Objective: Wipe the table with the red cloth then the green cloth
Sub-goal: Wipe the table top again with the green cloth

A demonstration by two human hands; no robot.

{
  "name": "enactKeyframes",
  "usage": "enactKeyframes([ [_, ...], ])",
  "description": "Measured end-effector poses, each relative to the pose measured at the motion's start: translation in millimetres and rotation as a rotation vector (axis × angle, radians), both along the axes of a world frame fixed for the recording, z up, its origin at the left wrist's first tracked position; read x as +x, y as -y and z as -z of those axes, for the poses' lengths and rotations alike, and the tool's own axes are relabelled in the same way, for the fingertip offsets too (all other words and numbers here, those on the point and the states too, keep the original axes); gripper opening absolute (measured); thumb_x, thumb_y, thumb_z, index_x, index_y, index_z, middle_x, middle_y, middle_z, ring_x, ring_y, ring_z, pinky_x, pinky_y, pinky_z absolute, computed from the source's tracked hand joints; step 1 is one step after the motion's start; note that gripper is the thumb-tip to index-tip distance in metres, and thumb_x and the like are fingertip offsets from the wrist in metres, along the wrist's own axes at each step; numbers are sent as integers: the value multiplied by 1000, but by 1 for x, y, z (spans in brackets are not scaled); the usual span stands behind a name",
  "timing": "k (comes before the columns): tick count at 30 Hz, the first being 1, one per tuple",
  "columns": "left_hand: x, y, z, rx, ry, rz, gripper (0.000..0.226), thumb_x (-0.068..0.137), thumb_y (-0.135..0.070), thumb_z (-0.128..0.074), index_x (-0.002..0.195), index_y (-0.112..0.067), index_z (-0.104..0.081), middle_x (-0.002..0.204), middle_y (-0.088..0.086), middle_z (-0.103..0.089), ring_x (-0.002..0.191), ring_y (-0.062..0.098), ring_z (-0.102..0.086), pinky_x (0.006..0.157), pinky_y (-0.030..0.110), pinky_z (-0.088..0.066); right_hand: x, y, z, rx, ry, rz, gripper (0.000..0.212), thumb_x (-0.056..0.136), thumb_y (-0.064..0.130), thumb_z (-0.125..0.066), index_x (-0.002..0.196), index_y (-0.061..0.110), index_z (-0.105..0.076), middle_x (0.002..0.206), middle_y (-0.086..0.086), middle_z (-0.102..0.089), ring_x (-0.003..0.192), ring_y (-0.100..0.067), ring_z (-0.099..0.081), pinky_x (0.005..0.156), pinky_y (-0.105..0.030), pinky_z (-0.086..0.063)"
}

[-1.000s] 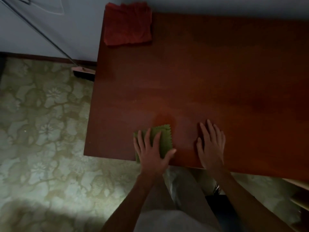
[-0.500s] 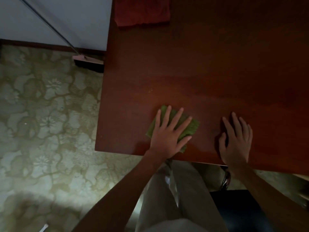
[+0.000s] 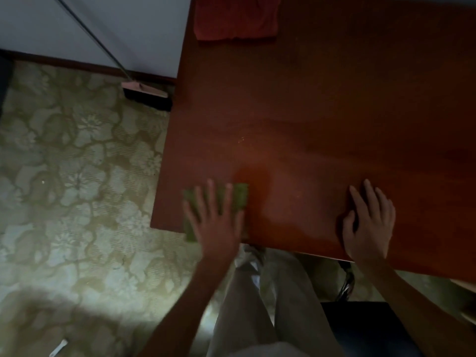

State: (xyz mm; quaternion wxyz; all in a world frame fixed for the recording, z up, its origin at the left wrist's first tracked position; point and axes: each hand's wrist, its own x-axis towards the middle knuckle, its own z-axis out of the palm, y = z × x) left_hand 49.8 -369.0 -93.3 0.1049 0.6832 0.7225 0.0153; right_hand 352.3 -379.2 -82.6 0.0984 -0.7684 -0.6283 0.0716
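Near edge of table, 7 o'clock: left hand flat, fingers spread wide, pressing the green cloth; blurred.
Green cloth: under the palm, its lower corner hanging past the table edge.
Right hand: 4 o'clock, flat on bare wood, holding nothing.
Red cloth: folded, 12 o'clock corner, untouched.
Floor, 10 o'clock: broom against wall.

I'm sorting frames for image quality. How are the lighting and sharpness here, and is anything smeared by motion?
Head view: dim overall, with the far side of the table nearly dark; a soft bright patch on the floor near the legs; the left hand and green cloth are motion-blurred; the right hand, lying flat on the table, and the red cloth look sharper.
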Motion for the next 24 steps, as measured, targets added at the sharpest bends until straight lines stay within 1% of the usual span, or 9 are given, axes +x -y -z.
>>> enactKeyframes([
  [3, 68, -1, -4, -30, 46, 399, 66, 97, -60, -36, 154, -29, -26, 163, 13, -13, 149, 38, -10, 113, 66, -14, 3, 0, 1, -3, -11, -5, 50, 94, 26, -36, 141, 18, -47, 155, -6, -33, 143, -29, -26, 120, -43, -11],
  [5, 78, -32, -4, -33, 68, 495, 65, 97, -62, -36, 154, -31, -27, 164, 10, -12, 150, 36, -7, 114, 64, -13, 4, 0, 2, 2, -11, -19, 49, 94, 26, -35, 141, 17, -47, 155, -7, -34, 143, -30, -27, 119, -45, -12],
  [7, 65, -70, -2, -31, 26, 437, 66, 96, -65, -33, 154, -33, -24, 164, 11, -11, 149, 38, -7, 116, 63, -7, 5, 0, 3, 1, -11, -28, 50, 93, 25, -36, 141, 17, -47, 155, -8, -34, 143, -30, -27, 119, -46, -13],
  [10, 11, -95, 0, -27, -82, 207, 66, 95, -66, -26, 154, -36, -19, 164, 12, -9, 149, 40, -8, 118, 60, -6, 5, 0, 3, -6, -17, -18, 50, 92, 25, -37, 141, 17, -47, 155, -8, -34, 143, -30, -26, 119, -47, -13],
  [14, -73, -79, -3, -44, -90, -94, 64, 97, -63, -22, 155, -35, -20, 163, 13, -15, 145, 44, -16, 115, 62, -17, 5, 0, 4, -4, -17, -16, 51, 91, 24, -38, 141, 17, -48, 155, -8, -34, 142, -31, -28, 119, -50, -15],
  [16, -82, -57, -4, -41, -88, -196, 64, 98, -59, -24, 155, -30, -22, 161, 15, -20, 144, 46, -20, 113, 62, -21, 6, -1, 4, -3, -12, -19, 51, 91, 24, -38, 141, 17, -48, 155, -8, -34, 142, -31, -28, 119, -50, -15],
  [19, -47, -24, -2, -35, -94, -143, 63, 99, -54, -27, 155, -25, -26, 162, 15, -18, 147, 42, -15, 116, 62, -14, 6, -1, 4, -1, -5, -19, 51, 91, 24, -38, 140, 18, -48, 154, -9, -35, 142, -30, -28, 119, -51, -16],
  [22, 15, -6, -2, -60, -50, 92, 66, 96, -57, -30, 154, -26, -23, 162, 16, -13, 148, 42, -9, 117, 62, -6, 6, -2, 4, -1, -12, -25, 51, 91, 24, -37, 140, 18, -49, 154, -9, -35, 141, -30, -29, 118, -52, -17],
  [24, 57, -5, -4, -58, -38, 267, 68, 96, -60, -33, 155, -28, -22, 163, 15, -12, 148, 42, -9, 117, 63, -5, 7, -2, 4, -14, -6, -29, 51, 92, 26, -36, 140, 19, -48, 154, -9, -35, 142, -29, -28, 118, -51, -17],
])
